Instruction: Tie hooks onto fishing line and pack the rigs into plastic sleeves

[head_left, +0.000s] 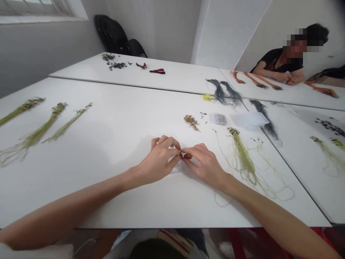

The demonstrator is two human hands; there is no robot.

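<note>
My left hand point(164, 158) and my right hand point(205, 165) meet fingertip to fingertip above the white table point(107, 201). Both are closed in a pinch, and what lies between the fingertips is too small to make out. Something pale and see-through point(176, 168) shows just under the fingers. Beyond them lies a small pile of gold-coloured bits point(191, 122), with a few dark pieces point(203, 116) beside it. A bundle of yellow-green cords point(245, 154) lies to the right of my right hand, and a loose thin cord point(222, 205) curves below that wrist.
A clear plastic box point(219, 119) and a plastic bag point(250, 120) lie past my hands. Green cord bundles point(45, 131) are at left. Red-handled pliers point(157, 71), dark pieces point(117, 66) and grey-blue bundles point(219, 91) lie farther back. A person point(285, 64) sits behind orange cords point(258, 81).
</note>
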